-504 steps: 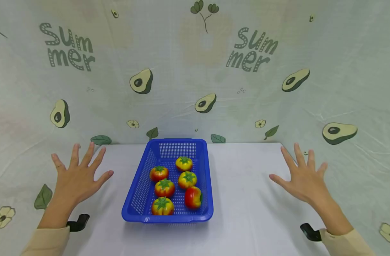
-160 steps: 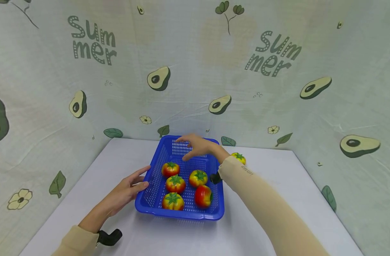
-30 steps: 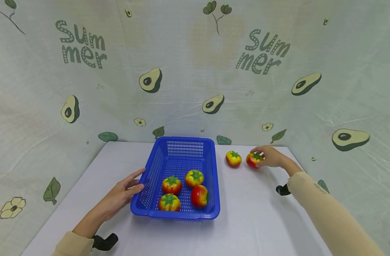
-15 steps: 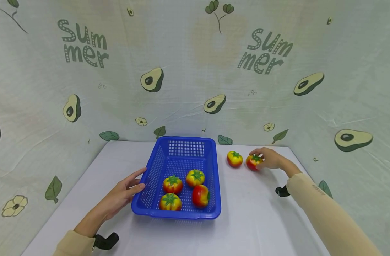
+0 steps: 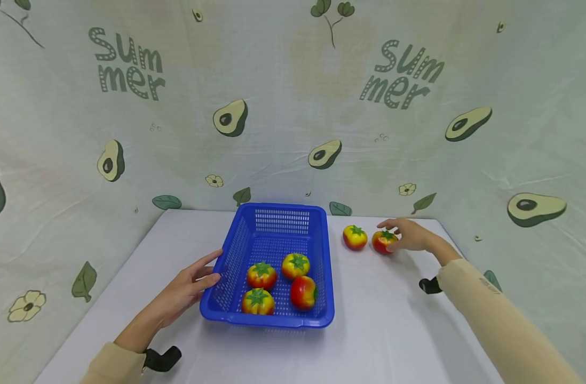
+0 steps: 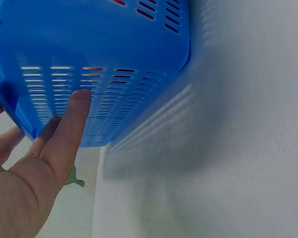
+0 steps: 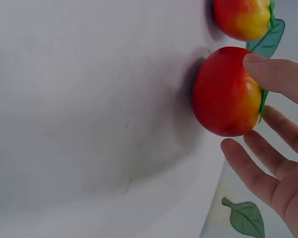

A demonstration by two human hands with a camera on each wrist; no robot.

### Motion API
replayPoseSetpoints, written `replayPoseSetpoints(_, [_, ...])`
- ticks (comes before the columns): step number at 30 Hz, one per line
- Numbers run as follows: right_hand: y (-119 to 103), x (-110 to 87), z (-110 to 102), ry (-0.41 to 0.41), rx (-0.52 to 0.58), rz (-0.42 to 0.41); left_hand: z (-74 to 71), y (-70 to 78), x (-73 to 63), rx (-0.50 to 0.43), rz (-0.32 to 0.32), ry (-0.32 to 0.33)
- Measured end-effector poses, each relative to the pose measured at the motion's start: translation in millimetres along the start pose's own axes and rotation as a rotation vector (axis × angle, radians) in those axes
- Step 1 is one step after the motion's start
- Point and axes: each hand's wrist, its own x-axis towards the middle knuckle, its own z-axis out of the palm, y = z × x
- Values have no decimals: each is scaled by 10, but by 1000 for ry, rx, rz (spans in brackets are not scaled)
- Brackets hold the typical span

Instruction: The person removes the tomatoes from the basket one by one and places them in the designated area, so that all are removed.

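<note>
The blue plastic basket (image 5: 269, 320) stands on the table with several red-yellow tomatoes, among them one lying on its side (image 5: 303, 293). Against the basket's left side rests my left hand (image 5: 189, 288), its fingers fairly straight; the left wrist view shows one fingertip on the slotted outer wall (image 6: 97, 44). At the back right, my right hand (image 5: 410, 234) surrounds a tomato (image 5: 382, 241) that sits on the table. Its fingers are spread loosely, and the thumb (image 7: 270, 72) overlaps the fruit in the right wrist view; whether it touches I cannot tell. Just left sits another tomato (image 5: 355, 237).
The white table (image 5: 370, 320) ends at a patterned cloth (image 5: 293, 80) that rises behind and on both sides. Each wrist wears a black camera, such as the left one (image 5: 162, 359).
First, all the tomatoes were in the basket and both hands were apart from it. Two tomatoes now sit on the table's right side. Lately my right fingers have loosened around the second.
</note>
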Motion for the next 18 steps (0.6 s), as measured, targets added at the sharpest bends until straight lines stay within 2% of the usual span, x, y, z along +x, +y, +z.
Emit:
replayPoseSetpoints(9, [-202, -12, -133, 19, -23, -17, -7, -11, 3, 2, -2, -2])
replayPoseSetpoints(18, [-577, 15, -230, 63, -41, -73, -9, -4, 8, 0, 6, -7])
